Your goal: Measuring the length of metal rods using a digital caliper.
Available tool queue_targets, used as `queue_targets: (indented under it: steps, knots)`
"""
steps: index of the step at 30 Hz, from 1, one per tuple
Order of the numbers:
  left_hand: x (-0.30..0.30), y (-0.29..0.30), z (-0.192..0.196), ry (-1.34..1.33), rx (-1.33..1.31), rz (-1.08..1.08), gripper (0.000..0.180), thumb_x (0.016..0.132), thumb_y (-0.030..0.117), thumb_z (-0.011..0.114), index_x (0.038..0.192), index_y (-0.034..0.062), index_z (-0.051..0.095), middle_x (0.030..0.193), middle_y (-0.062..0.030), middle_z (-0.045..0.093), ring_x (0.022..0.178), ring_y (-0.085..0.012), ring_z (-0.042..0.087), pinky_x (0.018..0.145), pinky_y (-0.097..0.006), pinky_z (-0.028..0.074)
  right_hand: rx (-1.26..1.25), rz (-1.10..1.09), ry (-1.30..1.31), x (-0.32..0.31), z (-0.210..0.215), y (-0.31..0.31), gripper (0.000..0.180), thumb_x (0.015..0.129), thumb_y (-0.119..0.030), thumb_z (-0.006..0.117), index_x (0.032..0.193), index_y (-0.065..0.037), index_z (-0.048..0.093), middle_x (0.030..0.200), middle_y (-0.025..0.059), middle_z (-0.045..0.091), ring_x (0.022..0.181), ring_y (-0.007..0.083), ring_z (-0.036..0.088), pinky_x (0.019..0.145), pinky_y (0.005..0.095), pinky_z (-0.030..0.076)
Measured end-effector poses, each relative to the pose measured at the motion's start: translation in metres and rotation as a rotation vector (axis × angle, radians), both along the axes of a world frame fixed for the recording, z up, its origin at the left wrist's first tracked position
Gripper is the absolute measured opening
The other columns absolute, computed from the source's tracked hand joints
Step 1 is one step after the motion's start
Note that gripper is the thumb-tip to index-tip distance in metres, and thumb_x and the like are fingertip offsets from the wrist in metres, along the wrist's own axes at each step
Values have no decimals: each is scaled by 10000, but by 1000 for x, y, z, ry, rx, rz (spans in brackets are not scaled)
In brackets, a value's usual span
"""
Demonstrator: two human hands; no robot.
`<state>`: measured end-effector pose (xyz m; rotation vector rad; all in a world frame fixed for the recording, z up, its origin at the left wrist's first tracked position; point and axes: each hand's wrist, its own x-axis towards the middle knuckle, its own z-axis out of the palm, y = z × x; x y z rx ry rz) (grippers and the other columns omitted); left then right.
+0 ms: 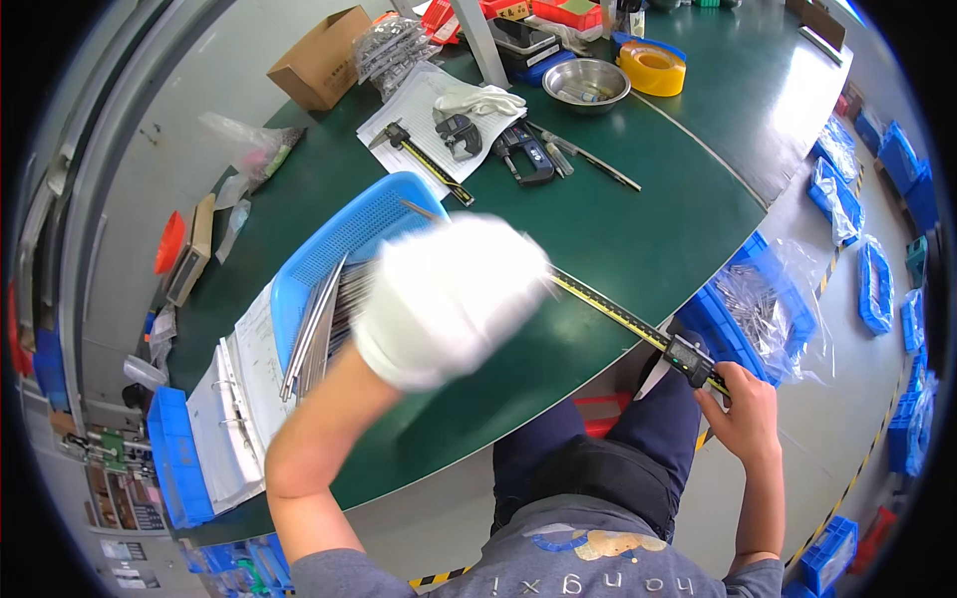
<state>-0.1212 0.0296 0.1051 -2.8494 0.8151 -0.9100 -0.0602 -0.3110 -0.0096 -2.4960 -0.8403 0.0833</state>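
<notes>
My right hand [746, 411], bare, is wrapped round one end of a long digital caliper [620, 315] with a black body and yellow scale. The caliper slants up and left over the table's near edge. Its far end meets the side of my left hand [454, 294], which wears a white glove. Motion blur smears that glove and hides the fingers, so whether it grips the caliper does not show. Just left of the glove, a blue perforated basket [344, 214] holds thin metal rods [319, 324]. The glove covers part of the basket.
A second caliper [424, 159], micrometers [523, 154] and papers lie beyond the basket on the green table [608, 224]. Farther back are a steel bowl [586, 84] and yellow tape [653, 68]. An open binder [231, 404] lies left; a blue crate [720, 324] of rods stands right.
</notes>
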Motion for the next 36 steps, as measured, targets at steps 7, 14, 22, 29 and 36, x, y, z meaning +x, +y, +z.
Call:
queue_targets:
  steps: [7, 14, 22, 29, 36]
  knots:
    - [-24, -95, -90, -33, -104, -290, 176, 750, 187, 632, 791, 20, 592, 734, -30, 514, 598, -156, 494, 576, -283, 452, 4, 30, 4, 0, 5, 5, 287, 733, -204, 724, 911, -37, 573, 724, 85, 600, 541, 220, 574, 509, 335, 433]
    - [-14, -94, -117, -36, -171, -224, 209, 678, 118, 663, 855, 17, 616, 677, -21, 494, 603, -152, 504, 536, -260, 441, -23, 32, -6, 0, 5, 2, 295, 730, -199, 728, 921, -32, 577, 720, 84, 600, 537, 211, 575, 505, 326, 437]
    - [-14, -93, -131, 45, -221, -102, 167, 624, 119, 625, 768, 46, 582, 716, -28, 476, 627, -168, 497, 567, -276, 452, -37, 27, 23, 1, 8, 3, 300, 721, -185, 730, 928, -20, 587, 720, 96, 593, 521, 221, 566, 496, 321, 434]
    - [-15, -92, -134, 43, -277, -97, 137, 621, 120, 607, 732, 55, 558, 717, -37, 474, 637, -174, 509, 576, -288, 455, -4, 29, 22, -3, 8, 3, 296, 718, -174, 728, 926, -14, 589, 716, 101, 583, 516, 224, 564, 497, 318, 435]
    - [-16, -90, -129, 156, -187, -68, 106, 682, 108, 583, 779, 73, 559, 768, -45, 533, 733, -203, 566, 740, -318, 497, -22, 17, 16, -9, 11, 2, 291, 738, -185, 715, 945, -31, 581, 741, 91, 596, 528, 230, 574, 495, 330, 439]
